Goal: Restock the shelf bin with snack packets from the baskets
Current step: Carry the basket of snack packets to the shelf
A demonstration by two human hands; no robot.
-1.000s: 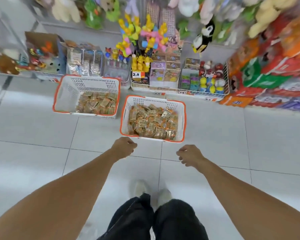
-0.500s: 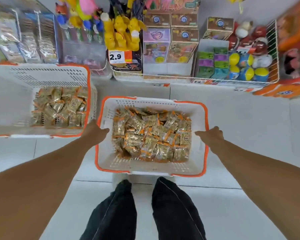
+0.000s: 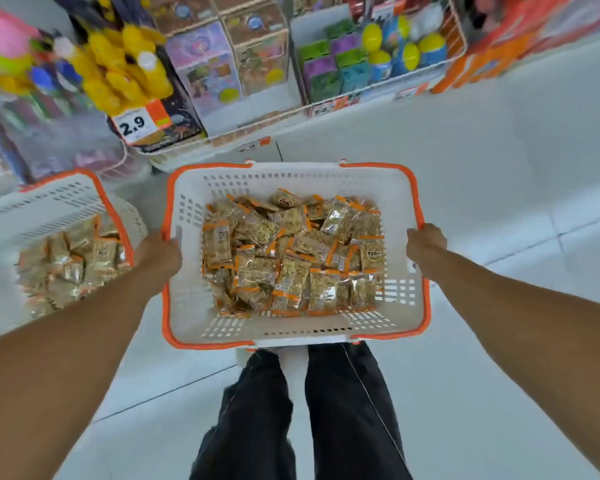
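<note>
- Your left hand (image 3: pixel 160 255) grips the left rim of the near basket (image 3: pixel 297 329), your right hand (image 3: pixel 425 244) grips the right rim; hands well apart, one per side, likely to keep the load level.
- Snack packets (image 3: pixel 291 259) lie heaped loose on that basket's bottom, so a level two-sided hold stops them sliding.
- Can't tell if the basket is off the floor (image 3: pixel 499 168) yet.
- Second basket (image 3: pixel 49 206) sits on the floor at your left, also holding packets, untouched.
- Toy shelf (image 3: pixel 222 81) ahead; the target bin can't be picked out.
</note>
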